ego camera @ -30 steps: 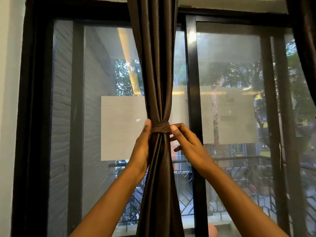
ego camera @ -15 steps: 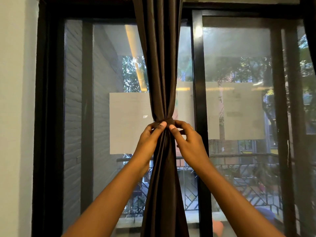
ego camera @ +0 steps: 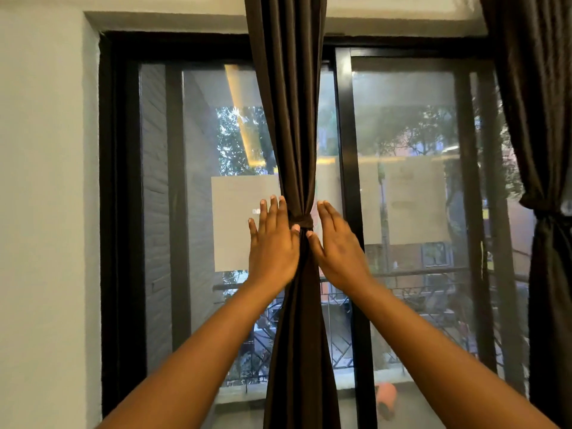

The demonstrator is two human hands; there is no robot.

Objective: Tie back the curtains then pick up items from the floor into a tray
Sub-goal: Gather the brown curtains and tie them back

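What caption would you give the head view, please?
Both open hands, left hand and right hand, flank the tie band cinching the dark brown curtain.

The dark brown curtain point(ego camera: 286, 119) hangs at the window's middle, gathered and cinched by a tie point(ego camera: 305, 222) of the same cloth, flaring above and below; a second curtain point(ego camera: 538, 119) at right is likewise tied.

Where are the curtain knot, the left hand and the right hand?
knot point(ego camera: 305, 222), head view, on the tied band's front.
left hand point(ego camera: 272, 243), head view, on the back of the hand.
right hand point(ego camera: 339, 246), head view, on the back of the hand.
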